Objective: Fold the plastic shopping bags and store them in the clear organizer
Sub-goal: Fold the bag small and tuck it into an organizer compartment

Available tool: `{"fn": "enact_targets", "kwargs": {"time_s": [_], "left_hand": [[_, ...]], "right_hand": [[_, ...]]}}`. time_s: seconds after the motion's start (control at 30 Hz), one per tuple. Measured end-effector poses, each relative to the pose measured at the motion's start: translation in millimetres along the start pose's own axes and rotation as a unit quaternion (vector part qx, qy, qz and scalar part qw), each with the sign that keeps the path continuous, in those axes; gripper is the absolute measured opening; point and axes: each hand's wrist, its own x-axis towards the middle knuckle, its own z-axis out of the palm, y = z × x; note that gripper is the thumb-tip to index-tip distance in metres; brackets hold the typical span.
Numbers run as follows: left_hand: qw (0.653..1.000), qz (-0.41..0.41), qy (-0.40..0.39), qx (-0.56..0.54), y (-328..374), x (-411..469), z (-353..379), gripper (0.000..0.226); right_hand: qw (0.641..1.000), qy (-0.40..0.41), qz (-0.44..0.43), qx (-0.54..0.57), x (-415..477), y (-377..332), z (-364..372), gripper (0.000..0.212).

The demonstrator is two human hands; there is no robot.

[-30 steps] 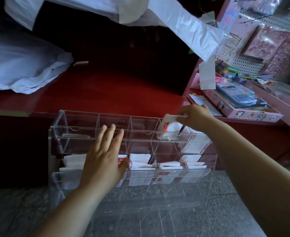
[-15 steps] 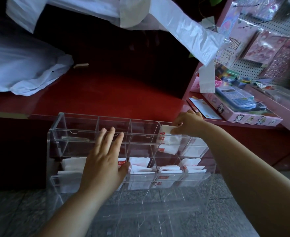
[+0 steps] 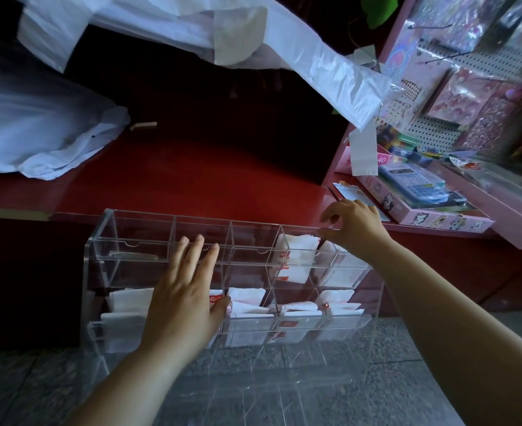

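Observation:
A clear tiered organizer stands on the floor against a red counter. A folded white bag with red print sits in the top row, fourth compartment from the left. My right hand hovers just above and to the right of that bag, fingers loosely curled and holding nothing. My left hand lies flat with straight fingers on the organizer's front, over the top and middle rows. Several folded white bags fill the middle row. Unfolded white plastic bags hang over the counter at the top.
The red counter runs behind the organizer, with another white bag lying at its left. At the right, a pink shelf holds a calculator, a pink box and sticker packs on a pegboard. Grey stone floor lies below.
My right hand pushed the folded bag down into the top-row compartment, let go of it and lifted slightly to the right. My left hand stayed on the organizer's front.

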Motion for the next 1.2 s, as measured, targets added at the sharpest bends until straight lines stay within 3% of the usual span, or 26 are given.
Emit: {"fn": "enact_targets", "kwargs": {"time_s": [0.1,0.27,0.43,0.53,0.63,0.8,0.9,1.0,1.2], "left_hand": [[1.0,0.009,-0.003,0.012,2,1,-3,0.088],[0.998,-0.024,-0.051,-0.014,5,5,-13,0.078],[0.997,-0.033,0.025,0.061,-14,8,-16,0.071],[0.992,-0.04,0.063,0.105,-25,11,-21,0.07],[0.989,-0.018,0.075,0.128,-32,11,-20,0.066],[0.993,-0.025,0.058,0.104,-33,10,-20,0.065],[0.995,-0.041,0.057,0.077,-31,11,-21,0.064],[0.994,-0.039,0.052,0.085,-29,14,-20,0.066],[0.995,-0.041,0.046,0.084,-30,14,-20,0.064]], "right_hand": [[0.999,0.047,0.01,0.02,-2,1,-20,0.02],[0.986,0.162,-0.022,0.042,10,-22,-58,0.032],[0.962,0.264,-0.064,-0.013,34,-74,-99,0.054],[0.956,0.255,-0.105,-0.095,57,-106,-111,0.063],[0.949,0.257,-0.125,-0.136,76,-122,-115,0.053],[0.945,0.281,-0.142,-0.094,87,-122,-126,0.035],[0.951,0.254,-0.17,-0.049,86,-126,-129,0.048],[0.942,0.29,-0.167,0.015,92,-141,-138,0.049],[0.949,0.211,-0.162,-0.166,122,-178,-136,0.048]]}}
